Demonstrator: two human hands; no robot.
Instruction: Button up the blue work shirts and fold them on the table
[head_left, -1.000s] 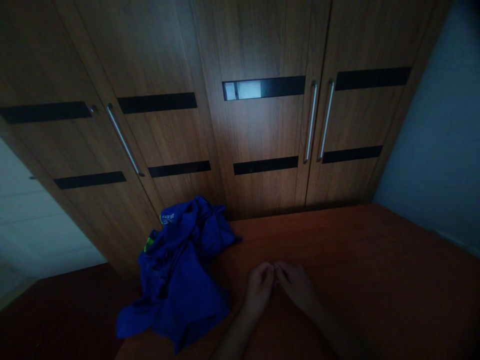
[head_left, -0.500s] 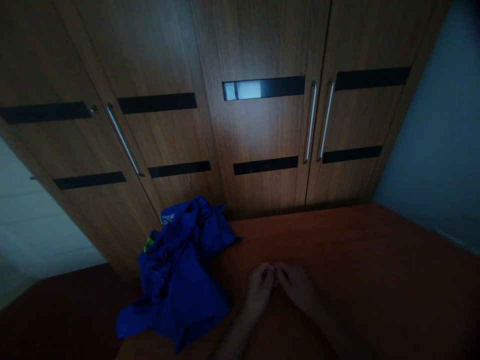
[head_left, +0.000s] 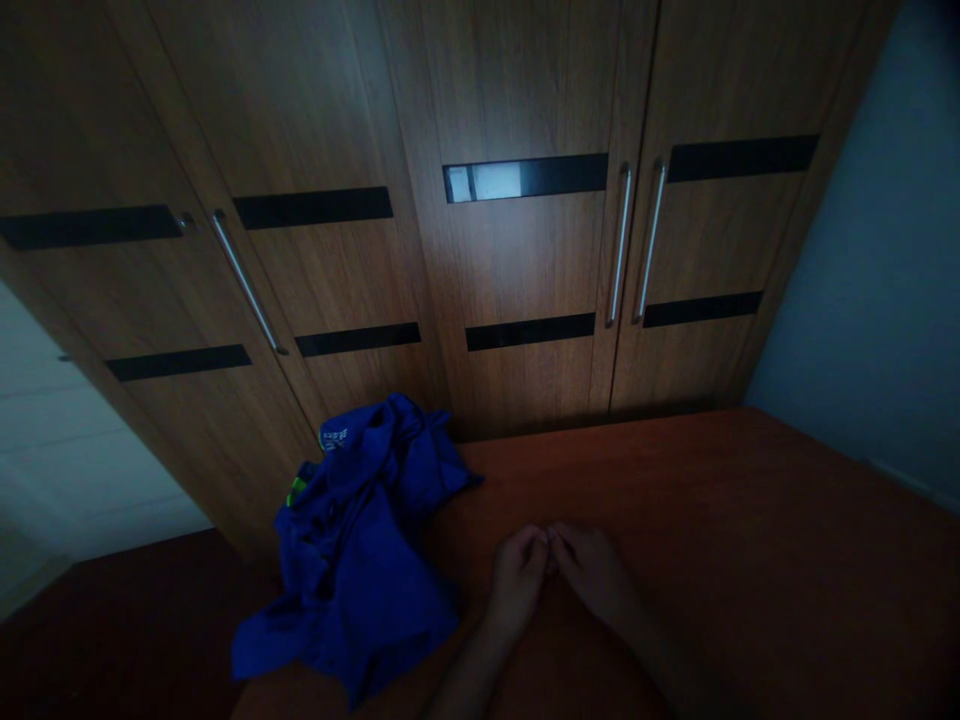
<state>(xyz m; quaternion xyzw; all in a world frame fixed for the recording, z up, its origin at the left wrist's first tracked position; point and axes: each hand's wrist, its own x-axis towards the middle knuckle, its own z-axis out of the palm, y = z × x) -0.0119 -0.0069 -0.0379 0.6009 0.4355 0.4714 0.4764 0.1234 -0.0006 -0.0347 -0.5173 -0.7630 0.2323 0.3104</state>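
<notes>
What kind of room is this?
Probably a bedroom or dressing area, though the view is too dim and narrow to be sure. A wide wooden wardrobe with long metal handles fills the background, and a crumpled blue garment lies on the reddish surface before it.

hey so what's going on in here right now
A person's left hand and right hand meet at the fingertips over a reddish-brown surface; it's too dark to tell whether they hold anything. Neither touches the crumpled blue cloth to their left. Behind, the wardrobe doors are closed.
</notes>
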